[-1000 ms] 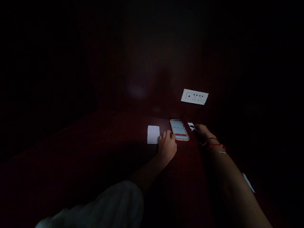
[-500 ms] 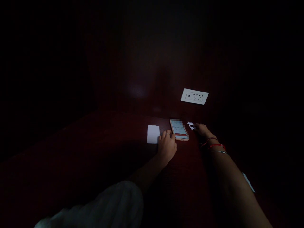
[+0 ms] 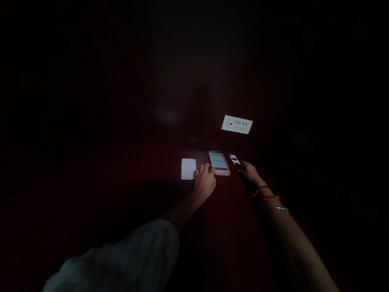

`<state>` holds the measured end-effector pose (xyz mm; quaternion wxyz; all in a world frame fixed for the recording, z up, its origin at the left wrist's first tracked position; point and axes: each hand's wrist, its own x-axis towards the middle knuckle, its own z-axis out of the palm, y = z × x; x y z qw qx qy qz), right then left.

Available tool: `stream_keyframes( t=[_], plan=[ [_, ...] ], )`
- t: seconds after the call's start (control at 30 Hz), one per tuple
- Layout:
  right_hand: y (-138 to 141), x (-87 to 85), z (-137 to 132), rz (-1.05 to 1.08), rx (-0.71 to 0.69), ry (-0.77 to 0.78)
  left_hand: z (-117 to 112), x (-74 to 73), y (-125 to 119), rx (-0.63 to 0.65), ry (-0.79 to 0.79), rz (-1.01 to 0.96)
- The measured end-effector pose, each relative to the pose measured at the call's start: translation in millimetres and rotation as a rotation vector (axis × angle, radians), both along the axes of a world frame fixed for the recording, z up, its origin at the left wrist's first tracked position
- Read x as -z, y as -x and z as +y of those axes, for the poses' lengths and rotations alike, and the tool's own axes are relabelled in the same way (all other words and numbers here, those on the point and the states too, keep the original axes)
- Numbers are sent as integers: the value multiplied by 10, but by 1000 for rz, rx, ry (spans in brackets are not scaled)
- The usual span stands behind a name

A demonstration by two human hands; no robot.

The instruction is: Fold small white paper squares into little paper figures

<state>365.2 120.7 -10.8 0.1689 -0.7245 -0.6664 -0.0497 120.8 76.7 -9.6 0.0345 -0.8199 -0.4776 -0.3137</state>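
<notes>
The scene is very dark. A lit phone [image 3: 219,163] lies on a dark red wooden table [image 3: 127,190]. My left hand [image 3: 204,181] rests with curled fingers between the phone's near left corner and a white square of paper [image 3: 188,168]. My right hand [image 3: 249,172] lies on the table to the right of the phone, its fingertips just short of some small white paper scraps [image 3: 234,159]. Red cords and a thin bangle circle my right wrist. I cannot make out whether either hand grips anything.
A white socket plate [image 3: 237,124] sits on the dark wooden wall behind the table. My white sleeve [image 3: 121,259] fills the lower left. Everything else is lost in darkness.
The view has shifted, so everything sits a little further left. My right hand has drawn slightly back from the paper scraps. My left hand stays by the phone.
</notes>
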Motion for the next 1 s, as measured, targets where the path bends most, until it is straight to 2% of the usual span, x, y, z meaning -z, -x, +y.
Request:
stream_keyframes(
  t=[0.13, 0.23, 0.33, 0.47, 0.6, 0.73, 0.87, 1.0],
  plan=[
    [158, -27, -353, 35, 10, -20, -144, -77, 61, 30, -27, 37],
    [316, -47, -590, 51, 3, -29, -282, -110, 204, 17, -56, 80],
    [558, -76, -787, 53, -56, -31, -405, -119, 447, -51, -63, 87],
    [1027, -117, -949, 42, -186, -48, -507, -117, 871, -162, -34, 77],
    [1527, -119, -973, 15, -317, -48, -514, -92, 1238, -249, 0, 50],
    [1892, -96, -883, -14, -389, -44, -420, -61, 1387, -327, 65, 13],
    [2073, -94, -742, -40, -416, -55, -298, -36, 1395, -327, 118, 25],
    [2083, -116, -578, -64, -448, -49, -230, 2, 1396, -302, 114, 46]
  ],
)
